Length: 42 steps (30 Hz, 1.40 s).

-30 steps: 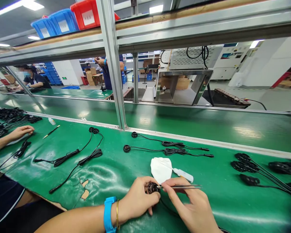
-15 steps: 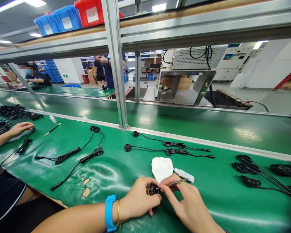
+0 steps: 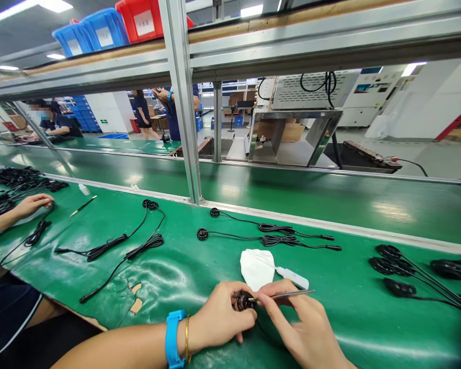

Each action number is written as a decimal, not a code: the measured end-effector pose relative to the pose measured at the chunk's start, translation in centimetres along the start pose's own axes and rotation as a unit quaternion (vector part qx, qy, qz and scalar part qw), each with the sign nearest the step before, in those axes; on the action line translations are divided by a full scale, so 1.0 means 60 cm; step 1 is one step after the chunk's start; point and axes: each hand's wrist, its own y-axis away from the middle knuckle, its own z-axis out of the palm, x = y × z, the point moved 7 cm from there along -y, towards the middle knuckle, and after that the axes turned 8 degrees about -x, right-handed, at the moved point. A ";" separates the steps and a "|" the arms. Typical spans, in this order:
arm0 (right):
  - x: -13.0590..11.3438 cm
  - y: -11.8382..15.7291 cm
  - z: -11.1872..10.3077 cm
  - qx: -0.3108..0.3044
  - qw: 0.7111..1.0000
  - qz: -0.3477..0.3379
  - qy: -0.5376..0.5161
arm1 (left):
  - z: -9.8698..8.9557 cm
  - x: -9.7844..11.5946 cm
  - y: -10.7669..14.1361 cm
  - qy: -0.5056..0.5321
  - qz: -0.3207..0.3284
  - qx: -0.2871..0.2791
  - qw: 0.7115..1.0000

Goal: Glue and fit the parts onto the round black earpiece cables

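Observation:
My left hand [image 3: 226,310], a blue band and a gold bracelet at its wrist, is closed around a small round black part with a ribbed rim [image 3: 245,301]. The fingers hide some of that part. My right hand [image 3: 297,318] pinches a slim metal tool [image 3: 292,294], perhaps tweezers, whose tip meets the right side of the black part. Just beyond both hands lie a white cloth or wipe [image 3: 256,267] and a small white squeeze bottle [image 3: 293,278], resting on its side.
Round black parts with bundled cables [image 3: 276,240] lie on the green mat [image 3: 200,277]; more [image 3: 392,261] are at right. A co-worker's hand [image 3: 34,204] is at left, near a brush [image 3: 83,205]. A metal post [image 3: 182,102] rises at the mat's back edge.
My right hand has shifted slightly, and the metal tool now lies flatter, pointing farther right. My left hand keeps the round part in place. A person in the background has moved left.

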 end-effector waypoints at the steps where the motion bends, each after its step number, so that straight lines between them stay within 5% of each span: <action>1: -0.001 0.000 0.002 -0.004 1.000 -0.003 0.000 | 0.001 0.001 0.000 0.002 -0.001 -0.001 1.000; 11: -0.003 0.006 0.009 -0.014 0.999 -0.027 0.025 | -0.002 -0.014 -0.003 -0.002 0.015 -0.009 1.000; 21: -0.003 -0.003 0.047 -0.104 0.993 -0.019 0.053 | 0.002 -0.016 -0.004 -0.026 0.034 -0.010 0.999; 25: 0.002 -0.006 -0.001 -0.018 1.000 0.012 -0.011 | -0.004 -0.020 -0.004 -0.011 0.019 0.018 1.000; 31: 0.065 0.028 -0.073 0.129 0.972 0.176 -0.082 | -0.003 -0.011 0.007 -0.050 0.007 0.034 0.998; 37: 0.063 0.039 -0.053 0.121 0.971 0.187 -0.085 | 0.000 -0.005 0.015 -0.098 0.041 0.050 0.993; 42: 0.089 0.037 -0.077 0.047 0.974 0.203 0.090 | -0.001 -0.006 0.015 -0.101 0.032 0.046 0.993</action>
